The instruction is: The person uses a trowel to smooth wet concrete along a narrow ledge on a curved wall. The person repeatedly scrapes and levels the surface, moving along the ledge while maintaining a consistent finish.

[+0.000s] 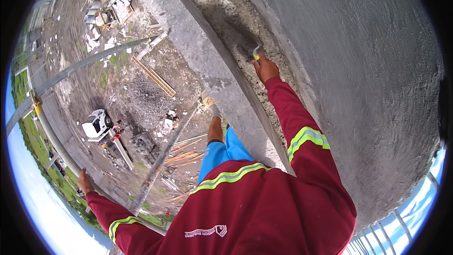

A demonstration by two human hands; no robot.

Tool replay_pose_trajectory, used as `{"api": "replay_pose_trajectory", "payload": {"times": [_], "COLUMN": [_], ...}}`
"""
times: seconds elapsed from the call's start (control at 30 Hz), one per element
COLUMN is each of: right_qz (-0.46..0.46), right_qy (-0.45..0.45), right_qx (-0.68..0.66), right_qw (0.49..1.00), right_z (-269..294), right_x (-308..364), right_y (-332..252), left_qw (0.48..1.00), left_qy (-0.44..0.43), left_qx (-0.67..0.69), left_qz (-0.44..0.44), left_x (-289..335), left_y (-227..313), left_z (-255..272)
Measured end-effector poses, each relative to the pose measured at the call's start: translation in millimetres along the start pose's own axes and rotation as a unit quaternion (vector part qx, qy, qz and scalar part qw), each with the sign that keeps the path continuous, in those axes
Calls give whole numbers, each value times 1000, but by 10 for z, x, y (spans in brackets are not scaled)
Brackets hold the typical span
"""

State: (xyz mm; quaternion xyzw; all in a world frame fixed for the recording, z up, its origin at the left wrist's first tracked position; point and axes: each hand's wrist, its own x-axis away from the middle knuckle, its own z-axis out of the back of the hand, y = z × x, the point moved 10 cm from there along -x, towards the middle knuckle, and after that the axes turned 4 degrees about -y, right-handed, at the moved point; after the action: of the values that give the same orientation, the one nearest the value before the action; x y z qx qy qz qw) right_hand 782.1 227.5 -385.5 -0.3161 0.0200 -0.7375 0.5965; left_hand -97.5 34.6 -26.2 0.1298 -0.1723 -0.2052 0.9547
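In my right hand (267, 69) is a trowel (246, 34) with a yellow and black handle, held in closed fingers. Its grey blade lies against the rough bottom of a concrete channel (226, 9), where the material looks darker and damp. To the right of the channel rises a wide grey plastered wall (368, 71). My left hand (85, 182) is out at the far left, closed around a metal scaffold pipe (66, 156); some of its fingers are hidden. My left foot (207, 100), in a tan shoe, is beside the concrete ledge (203, 56) bordering the channel.
Far below is a building site. More scaffold pipes (89, 61) cross on the left, and a diagonal pipe (163, 156) runs beside my leg. On the ground are a white vehicle (96, 125), a gravel heap (146, 94), timber (186, 158) and scattered debris.
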Motion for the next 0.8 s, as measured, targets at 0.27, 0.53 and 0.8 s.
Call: {"api": "replay_pose_trajectory", "payload": {"times": [0.27, 0.53, 0.8], "right_qz": [63, -26, -55], "right_qy": [-155, -166, -170], "right_qx": [27, -103, -194], "right_qw": [986, 980, 965], "right_z": [-132, -130, -852], "right_x": [-243, 775, 928], "right_y": [70, 1007, 884], "left_qw": [999, 999, 999], "left_qy": [-13, -23, -15], "left_qx": [28, 29, 38], "left_qz": [11, 17, 19], "left_x": [-38, -17, 28], "left_y": [-70, -63, -27], "left_z": [-21, -50, -63]}}
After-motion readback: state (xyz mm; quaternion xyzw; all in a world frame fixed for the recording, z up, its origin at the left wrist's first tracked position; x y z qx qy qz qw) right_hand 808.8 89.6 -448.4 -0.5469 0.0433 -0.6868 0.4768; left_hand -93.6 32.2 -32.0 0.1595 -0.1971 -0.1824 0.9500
